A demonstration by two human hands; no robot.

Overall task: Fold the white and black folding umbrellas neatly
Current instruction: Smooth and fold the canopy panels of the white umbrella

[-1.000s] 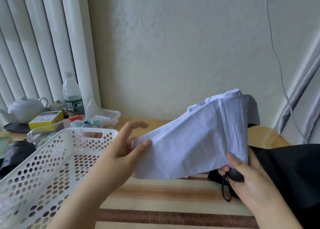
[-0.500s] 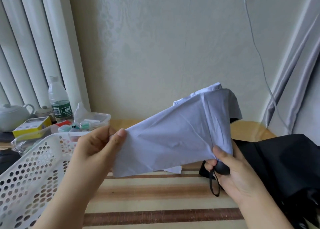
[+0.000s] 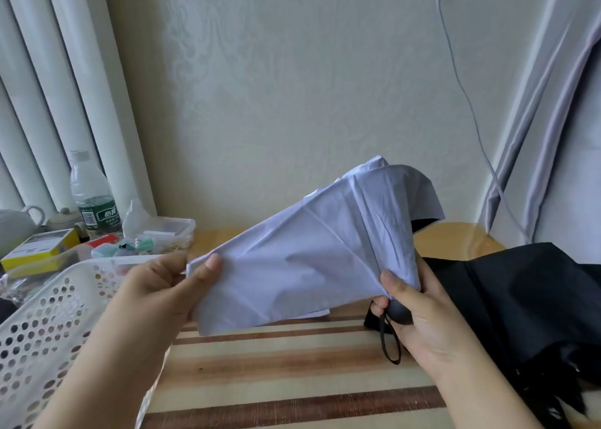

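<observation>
A person holds the white umbrella (image 3: 302,259) in the air above the striped table (image 3: 276,363), smoothing its canopy panel by panel. The left hand (image 3: 162,285) pinches the free edge of 1 panel between thumb and curled fingers (image 3: 211,266), drawing the cloth out flat to the left. The right hand (image 3: 419,318) wraps its fingers around the dark handle (image 3: 398,313) and the gathered cloth at that end, while a black wrist strap (image 3: 388,344) dangles below. The black umbrella (image 3: 520,305) lies loose and unfolded on the table just beside the right hand, apparently the second of the 2 jobs.

To do this step well, the left hand likely needs to keep the panel taut along its crease, then lay it around the shaft in 1 direction (each panel the same way), as the right hand turns the handle to bring up the next. Slack cloth would probably bunch and spoil the roll. A perforated white basket (image 3: 42,324) stands at the left.
</observation>
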